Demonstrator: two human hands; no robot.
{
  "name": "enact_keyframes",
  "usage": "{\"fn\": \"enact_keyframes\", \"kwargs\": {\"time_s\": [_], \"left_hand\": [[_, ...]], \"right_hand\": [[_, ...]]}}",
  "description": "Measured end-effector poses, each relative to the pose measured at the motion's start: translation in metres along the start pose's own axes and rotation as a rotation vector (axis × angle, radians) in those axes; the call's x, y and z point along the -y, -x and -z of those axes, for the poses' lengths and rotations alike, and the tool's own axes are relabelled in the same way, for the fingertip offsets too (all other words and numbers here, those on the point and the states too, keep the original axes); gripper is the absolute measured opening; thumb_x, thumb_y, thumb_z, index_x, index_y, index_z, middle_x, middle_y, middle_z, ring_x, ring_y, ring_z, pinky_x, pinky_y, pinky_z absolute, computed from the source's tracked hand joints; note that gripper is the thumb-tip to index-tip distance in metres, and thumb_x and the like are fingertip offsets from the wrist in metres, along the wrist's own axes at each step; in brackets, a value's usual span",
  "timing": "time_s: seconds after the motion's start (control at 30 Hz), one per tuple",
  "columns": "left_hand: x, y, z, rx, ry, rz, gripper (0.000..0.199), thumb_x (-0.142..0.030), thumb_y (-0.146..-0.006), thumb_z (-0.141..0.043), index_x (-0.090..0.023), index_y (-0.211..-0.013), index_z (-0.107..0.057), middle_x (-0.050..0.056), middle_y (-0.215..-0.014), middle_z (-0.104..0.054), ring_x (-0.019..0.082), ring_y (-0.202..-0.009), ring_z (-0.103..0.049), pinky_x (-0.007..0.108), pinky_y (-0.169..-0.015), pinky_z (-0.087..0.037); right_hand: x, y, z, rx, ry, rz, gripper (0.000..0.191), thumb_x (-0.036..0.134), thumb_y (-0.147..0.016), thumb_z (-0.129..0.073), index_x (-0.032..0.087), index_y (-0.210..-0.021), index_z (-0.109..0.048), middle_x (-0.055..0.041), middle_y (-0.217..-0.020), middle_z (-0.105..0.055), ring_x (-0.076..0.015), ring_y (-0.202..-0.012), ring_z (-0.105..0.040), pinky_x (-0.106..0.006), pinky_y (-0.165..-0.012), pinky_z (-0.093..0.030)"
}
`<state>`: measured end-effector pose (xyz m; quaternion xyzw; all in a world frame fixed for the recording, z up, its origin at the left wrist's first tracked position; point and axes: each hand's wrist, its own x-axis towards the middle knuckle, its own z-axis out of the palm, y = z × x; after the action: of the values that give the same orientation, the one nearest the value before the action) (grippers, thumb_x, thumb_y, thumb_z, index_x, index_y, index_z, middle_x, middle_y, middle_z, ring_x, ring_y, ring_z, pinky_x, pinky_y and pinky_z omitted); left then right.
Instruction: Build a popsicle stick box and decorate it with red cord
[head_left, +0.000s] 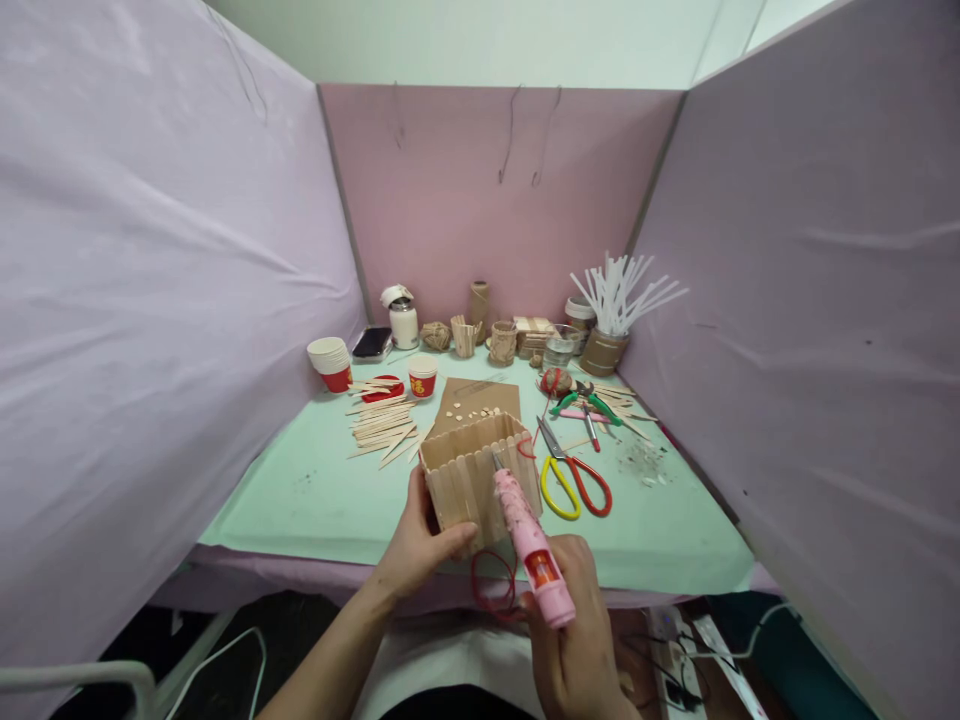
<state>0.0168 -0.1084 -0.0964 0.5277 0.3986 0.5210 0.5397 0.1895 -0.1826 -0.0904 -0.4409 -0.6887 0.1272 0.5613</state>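
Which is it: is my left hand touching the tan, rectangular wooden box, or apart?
Touching: the head view shows your left hand gripping the box, thumb against its wall.

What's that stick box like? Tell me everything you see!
The stick box looks wooden: pale, round-ended sticks side by side, making a bumpy rim. It's open on top and tilted, near the front edge of the table. The left hand holds it, thumb on the front wall. A pink glue gun points at its rim, maybe touching.
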Motion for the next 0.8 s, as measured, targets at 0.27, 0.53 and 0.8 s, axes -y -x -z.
{"fn": "enact_keyframes", "kwargs": {"time_s": [0.27,0.53,0.8], "left_hand": [[-0.0004,0.0004,-0.0005,0.007,-0.006,0.005,0.086,-0.039,-0.063,-0.079,-0.021,-0.132,-0.030,0.013,-0.131,-0.052,0.033,-0.121,-0.051,0.041,-0.096,-0.046],[-0.0032,0.0013,-0.0024,-0.030,-0.009,0.031,0.088,-0.039,-0.061,-0.080,-0.022,-0.134,-0.034,0.012,-0.125,-0.056,0.034,-0.118,-0.054,0.044,-0.095,-0.047],[-0.0012,0.0018,-0.0025,-0.041,0.006,0.065,0.086,-0.033,-0.062,-0.079,-0.023,-0.134,-0.033,0.010,-0.125,-0.056,0.032,-0.116,-0.054,0.042,-0.092,-0.050]], "right_hand": [[0.0012,0.0005,-0.0005,0.029,0.001,0.016,0.018,0.026,-0.097,-0.037,0.018,-0.105,-0.051,-0.0057,-0.087,-0.050,-0.0199,-0.079,-0.047,-0.034,-0.068,-0.039],[0.0037,0.0035,-0.0035,0.038,-0.012,-0.018,0.022,0.029,-0.098,-0.034,0.018,-0.102,-0.052,-0.0056,-0.085,-0.049,-0.0205,-0.079,-0.046,-0.035,-0.067,-0.039],[-0.0003,0.0037,-0.0019,0.095,-0.003,0.052,0.019,0.026,-0.097,-0.035,0.018,-0.107,-0.050,-0.0052,-0.084,-0.048,-0.0200,-0.078,-0.046,-0.033,-0.064,-0.040]]}}
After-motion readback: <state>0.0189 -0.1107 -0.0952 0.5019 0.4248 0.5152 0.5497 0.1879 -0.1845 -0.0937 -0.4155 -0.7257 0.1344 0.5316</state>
